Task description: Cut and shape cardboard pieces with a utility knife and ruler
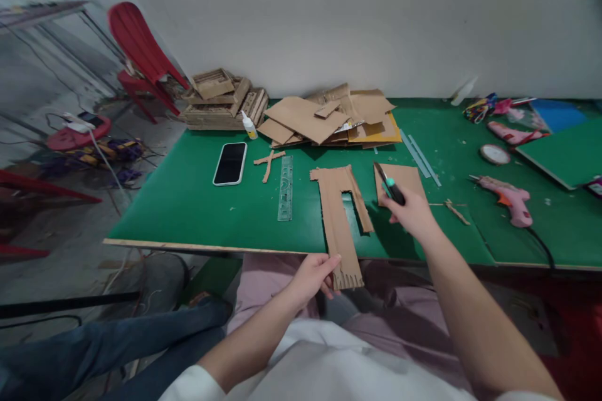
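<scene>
My left hand [316, 276] pinches the near end of a cut cardboard piece [335, 207], which overhangs the front edge of the green table [188, 213]. Short dark slits line that near end, and a narrow strip branches off the piece on its right. In my right hand [414, 210] is a utility knife [393, 190] with a black and teal handle, held above the table with its blade pointing away and to the left. Under the knife lies a flat rectangle of cardboard [414, 178], partly hidden by my right hand.
Left of the cut piece lie a clear ruler [285, 191], crossed cardboard scraps [269, 163] and a phone [230, 163]. Behind are stacked cardboard sheets [310, 119] and a glue bottle [249, 126]. A pink glue gun [508, 199] rests at right. Another person's leg [117, 344] shows at lower left.
</scene>
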`<state>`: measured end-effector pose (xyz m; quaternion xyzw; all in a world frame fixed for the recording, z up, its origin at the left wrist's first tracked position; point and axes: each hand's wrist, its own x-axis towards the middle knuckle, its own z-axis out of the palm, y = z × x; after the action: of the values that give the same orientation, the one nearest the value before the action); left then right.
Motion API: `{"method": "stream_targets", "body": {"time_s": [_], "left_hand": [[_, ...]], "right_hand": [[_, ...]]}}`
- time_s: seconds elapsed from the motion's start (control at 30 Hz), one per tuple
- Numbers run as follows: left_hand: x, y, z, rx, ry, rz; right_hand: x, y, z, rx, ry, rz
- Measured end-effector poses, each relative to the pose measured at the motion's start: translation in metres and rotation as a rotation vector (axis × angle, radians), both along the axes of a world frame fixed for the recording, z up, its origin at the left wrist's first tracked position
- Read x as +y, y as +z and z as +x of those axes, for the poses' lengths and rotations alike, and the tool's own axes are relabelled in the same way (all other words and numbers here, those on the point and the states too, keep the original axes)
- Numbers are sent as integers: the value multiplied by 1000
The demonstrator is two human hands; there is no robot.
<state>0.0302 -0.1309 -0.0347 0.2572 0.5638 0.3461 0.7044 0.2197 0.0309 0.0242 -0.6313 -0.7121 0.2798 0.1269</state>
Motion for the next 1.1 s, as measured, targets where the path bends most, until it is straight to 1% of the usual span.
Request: {"method": "stream_targets", "body": {"time_s": [0.07, 0.13, 0.17, 0.23, 0.3, 0.37, 0.4, 0.43, 0.47, 0.5, 0.53, 0.57, 0.6, 0.63, 0.7, 0.77, 0.83, 0.93, 1.0, 1.1], "left_hand": [[7, 4, 4, 17, -38, 14], [13, 9, 8, 44, -72, 32], [16, 11, 10, 65, -88, 41], [20, 14, 13, 127, -124, 59], [23, 20, 10, 218, -158, 87], [27, 29, -4, 342, -154, 142], [30, 33, -14, 415, -129, 184], [33, 37, -27, 523, -73, 251], [37, 39, -41, 766, -15, 408], [41, 40, -56, 989, 9, 553], [43, 38, -71, 1183, 16, 654], [45, 34, -84, 1357, 17, 704], [46, 28, -95, 1488, -23, 719], [44, 22, -103, 1578, -85, 708], [38, 8, -111, 1658, -228, 707], [29, -1, -108, 1704, -279, 705], [20, -4, -99, 1735, -268, 707], [9, -2, -84, 1741, -243, 737], [3, 0, -77, 1710, -243, 775], [-5, -2, -73, 1635, -249, 839]], "right_hand": [[-43, -5, 3, 306, -47, -125], [-83, -15, 2, 456, -87, -226], [-99, -21, 0, 514, -127, -237], [-121, -32, -7, 631, -202, -304], [-131, -40, -15, 747, -258, -360], [-132, -44, -20, 813, -291, -383], [-130, -45, -21, 822, -300, -379], [-129, -45, -22, 816, -304, -367], [-127, -45, -22, 804, -297, -354], [-125, -45, -22, 787, -281, -345], [-124, -45, -21, 767, -263, -338], [-123, -46, -20, 744, -244, -333], [-123, -46, -20, 718, -222, -334], [-123, -47, -19, 690, -201, -337], [-124, -49, -19, 628, -154, -343], [-124, -50, -19, 568, -88, -333], [-122, -49, -20, 520, -34, -310], [-115, -43, -22, 494, 15, -312], [-109, -38, -24, 483, 40, -327], [-102, -32, -27, 423, 63, -309]]}}
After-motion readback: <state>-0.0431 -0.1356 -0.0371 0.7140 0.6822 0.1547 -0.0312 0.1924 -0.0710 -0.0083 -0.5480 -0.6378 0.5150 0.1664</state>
